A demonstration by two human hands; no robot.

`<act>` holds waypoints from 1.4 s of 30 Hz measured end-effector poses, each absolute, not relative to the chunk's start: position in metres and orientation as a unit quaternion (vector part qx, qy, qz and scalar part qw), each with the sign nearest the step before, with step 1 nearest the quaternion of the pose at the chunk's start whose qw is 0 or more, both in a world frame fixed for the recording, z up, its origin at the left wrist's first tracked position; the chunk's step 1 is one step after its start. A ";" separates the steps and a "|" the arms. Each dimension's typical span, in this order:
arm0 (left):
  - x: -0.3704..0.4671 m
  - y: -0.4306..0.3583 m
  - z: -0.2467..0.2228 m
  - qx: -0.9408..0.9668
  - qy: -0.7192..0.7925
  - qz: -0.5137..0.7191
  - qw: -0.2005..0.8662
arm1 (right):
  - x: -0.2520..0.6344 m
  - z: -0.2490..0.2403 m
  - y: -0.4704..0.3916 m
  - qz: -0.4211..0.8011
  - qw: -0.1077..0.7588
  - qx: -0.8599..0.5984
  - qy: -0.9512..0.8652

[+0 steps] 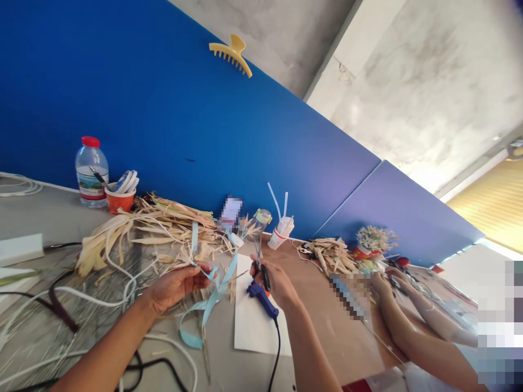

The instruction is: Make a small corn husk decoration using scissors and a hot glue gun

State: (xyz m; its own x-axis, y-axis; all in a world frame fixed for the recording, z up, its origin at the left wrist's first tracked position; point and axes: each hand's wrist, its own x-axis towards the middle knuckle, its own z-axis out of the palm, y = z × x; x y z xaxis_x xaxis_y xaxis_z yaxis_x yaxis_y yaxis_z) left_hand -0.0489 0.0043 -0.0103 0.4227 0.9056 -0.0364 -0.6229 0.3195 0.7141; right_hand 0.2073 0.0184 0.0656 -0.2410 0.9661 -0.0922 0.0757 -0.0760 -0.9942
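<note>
1. Left of the glue gun [265, 303], the left hand [175, 286] pinches a pale blue ribbon [218, 294] between thumb and fingers. A firm pinch close to the working point should hold the strip steady.
2. Just beyond the glue gun, the right hand [280, 283] is wrapped around the black handles of the scissors [266, 276], their tips aimed away from the body. Whether the blades are parted is hard to tell from this angle.
3. The ribbon's slack hangs in loops left of the glue gun; drawing it taut first would give a cleaner edge than snipping a curl.
4. Bring the blades square across a single layer, with the left fingertips well back from them.
5. Mind the glue gun's nozzle (it may be hot) and its black cord [278, 348], which trails toward the body.
6. Corn husks [171, 218] lie beyond and left of the glue gun; lift the ribbon free of them before closing the scissors.
</note>
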 end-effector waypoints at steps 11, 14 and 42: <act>-0.047 0.007 -0.012 0.269 0.252 0.529 0.764 | 0.212 0.042 -0.027 0.761 0.355 -0.340 -0.424; -0.047 0.008 -0.013 0.261 0.253 0.542 0.758 | 0.209 0.034 -0.031 0.791 0.339 -0.323 -0.394; -0.033 0.013 -0.009 0.195 0.309 0.641 0.675 | 0.186 0.027 -0.016 0.848 0.345 -0.217 -0.339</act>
State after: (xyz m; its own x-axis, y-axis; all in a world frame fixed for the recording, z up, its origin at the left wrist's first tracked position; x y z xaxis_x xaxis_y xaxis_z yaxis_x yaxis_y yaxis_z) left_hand -0.0330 0.0128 -0.0087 -0.0129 0.9860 -0.1662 -0.7450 0.1013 0.6593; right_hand 0.1861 -0.0161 0.0275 -0.6680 0.7318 -0.1348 -0.4366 -0.5321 -0.7254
